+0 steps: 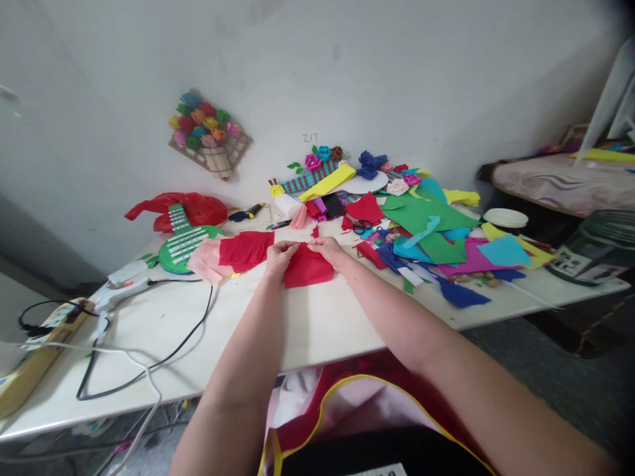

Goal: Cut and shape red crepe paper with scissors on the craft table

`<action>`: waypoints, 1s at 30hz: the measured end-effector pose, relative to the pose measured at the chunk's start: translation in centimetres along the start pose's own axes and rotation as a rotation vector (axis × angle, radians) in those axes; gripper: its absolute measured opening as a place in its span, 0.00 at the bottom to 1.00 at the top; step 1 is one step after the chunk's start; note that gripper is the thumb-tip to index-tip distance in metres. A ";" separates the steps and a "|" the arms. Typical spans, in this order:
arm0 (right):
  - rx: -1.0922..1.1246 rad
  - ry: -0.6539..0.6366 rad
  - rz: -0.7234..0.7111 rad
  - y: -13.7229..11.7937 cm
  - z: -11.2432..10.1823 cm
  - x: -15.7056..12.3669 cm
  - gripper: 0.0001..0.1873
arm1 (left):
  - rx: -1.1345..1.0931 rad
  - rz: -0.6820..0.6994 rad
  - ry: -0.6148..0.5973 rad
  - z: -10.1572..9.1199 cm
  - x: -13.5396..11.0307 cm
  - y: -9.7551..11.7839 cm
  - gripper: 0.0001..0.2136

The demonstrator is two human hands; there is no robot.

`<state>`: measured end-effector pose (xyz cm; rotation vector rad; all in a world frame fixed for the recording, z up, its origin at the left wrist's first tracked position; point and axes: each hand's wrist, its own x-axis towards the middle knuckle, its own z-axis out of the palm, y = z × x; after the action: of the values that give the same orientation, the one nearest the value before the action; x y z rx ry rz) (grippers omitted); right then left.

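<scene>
Between my two hands is a piece of red crepe paper (308,270), its far edge pinched at both ends. My left hand (282,254) has thumb and fingers closed on the left part of that edge. On the other side, my right hand (326,250) pinches it close by, and the paper hangs down toward me just over the white table (238,330). Left of my left hand lies another red crepe paper sheet (245,251), partly over a pink crepe paper piece (211,260).
A glue gun (122,291) with a black cord lies left, near a power strip (44,350) and a green paper guitar (186,246). Scissors (361,226) and heaped coloured paper (436,221) spread on the right. A glass jar (595,248) stands at the right end.
</scene>
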<state>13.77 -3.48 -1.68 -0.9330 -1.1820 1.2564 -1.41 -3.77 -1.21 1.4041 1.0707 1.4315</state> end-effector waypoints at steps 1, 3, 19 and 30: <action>-0.002 0.001 0.002 0.0 0.0 0.0 0.07 | -0.009 0.001 0.000 0.0 0.0 0.0 0.14; 0.005 -0.004 0.007 0.0 0.0 -0.1 0.07 | -0.027 -0.001 -0.003 0.1 0.0 0.1 0.14; 0.044 -0.026 0.025 -0.1 -0.2 -0.2 0.08 | 0.052 -0.040 -0.037 0.1 -0.1 0.1 0.16; 0.019 -0.042 0.040 -0.8 -0.1 -0.6 0.07 | -0.017 -0.075 -0.093 0.0 0.0 -0.1 0.17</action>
<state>14.07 -4.20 -0.97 -0.9247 -1.1871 1.3228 -1.42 -3.76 -1.27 1.3906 1.0390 1.3068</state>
